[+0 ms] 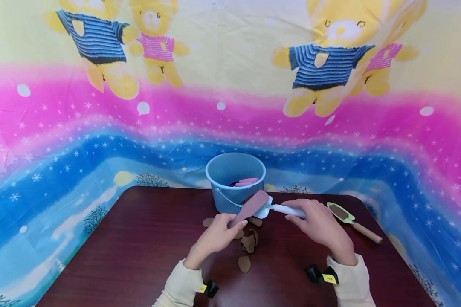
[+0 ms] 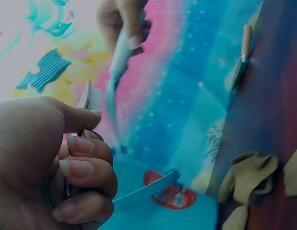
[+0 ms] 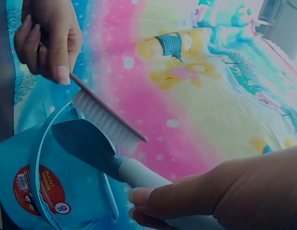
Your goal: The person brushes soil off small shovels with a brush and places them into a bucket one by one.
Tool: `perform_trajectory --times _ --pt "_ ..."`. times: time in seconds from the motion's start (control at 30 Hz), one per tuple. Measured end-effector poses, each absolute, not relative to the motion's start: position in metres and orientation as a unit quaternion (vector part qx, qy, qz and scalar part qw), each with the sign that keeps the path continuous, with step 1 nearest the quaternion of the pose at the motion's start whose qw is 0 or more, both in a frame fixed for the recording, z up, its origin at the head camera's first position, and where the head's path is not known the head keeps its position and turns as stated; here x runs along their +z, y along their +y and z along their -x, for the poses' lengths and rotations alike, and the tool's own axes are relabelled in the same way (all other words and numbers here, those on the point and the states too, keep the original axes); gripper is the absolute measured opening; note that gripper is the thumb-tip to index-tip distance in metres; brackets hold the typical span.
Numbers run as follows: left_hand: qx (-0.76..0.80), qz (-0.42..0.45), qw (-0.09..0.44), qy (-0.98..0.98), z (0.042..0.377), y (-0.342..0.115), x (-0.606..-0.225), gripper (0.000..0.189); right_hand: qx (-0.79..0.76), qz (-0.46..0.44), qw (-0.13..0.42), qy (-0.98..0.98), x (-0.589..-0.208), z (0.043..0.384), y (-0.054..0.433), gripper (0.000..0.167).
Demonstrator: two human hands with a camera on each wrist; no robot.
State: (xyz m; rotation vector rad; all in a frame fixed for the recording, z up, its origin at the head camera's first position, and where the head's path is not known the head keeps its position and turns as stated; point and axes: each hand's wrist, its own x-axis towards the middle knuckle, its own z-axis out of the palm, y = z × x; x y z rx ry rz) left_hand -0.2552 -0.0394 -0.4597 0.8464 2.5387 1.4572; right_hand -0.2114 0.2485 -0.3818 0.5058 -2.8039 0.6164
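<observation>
A brush (image 1: 252, 207) with a flat pink-brown back is gripped by its handle in my left hand (image 1: 215, 234). Its pale bristles show in the right wrist view, close over the blue blade of a garden trowel (image 3: 83, 141). My right hand (image 1: 317, 221) holds that trowel by its white handle (image 1: 290, 210), thumb along the grip. Both tools are held up in front of a light-blue bucket (image 1: 219, 197) with a red label. Below them on the table lie a crumpled brown leaf (image 1: 249, 241) and a flat brown leaf (image 1: 244, 264).
The dark brown table (image 1: 138, 247) backs onto a bear-print cloth (image 1: 199, 106). Pink handles (image 1: 247, 182) show inside the bucket. At right lies a second trowel (image 1: 341, 213), green-edged with a wooden handle and something brown on its blade. More brown leaf pieces (image 1: 209, 222) lie near the bucket's base.
</observation>
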Motion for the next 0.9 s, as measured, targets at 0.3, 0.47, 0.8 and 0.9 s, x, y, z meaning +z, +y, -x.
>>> perform_trajectory --times 0.3,0.47,0.8,0.9 --pt "0.48 -0.282 0.058 0.829 0.257 -0.037 -0.467 0.034 0.206 -0.178 0.133 -0.953 -0.38 0.209 0.252 0.031" --pt "0.476 -0.272 0.056 0.834 0.261 -0.043 -0.469 0.031 0.209 -0.177 0.132 -0.953 -0.379 0.207 0.254 0.031" --pt "0.467 -0.25 0.042 0.847 0.272 -0.06 -0.474 0.032 0.222 -0.188 0.142 -0.946 -0.377 0.202 0.257 0.032" --pt "0.461 -0.245 0.036 0.852 0.275 -0.064 -0.474 0.035 0.224 -0.187 0.147 -0.945 -0.376 0.201 0.258 0.033"
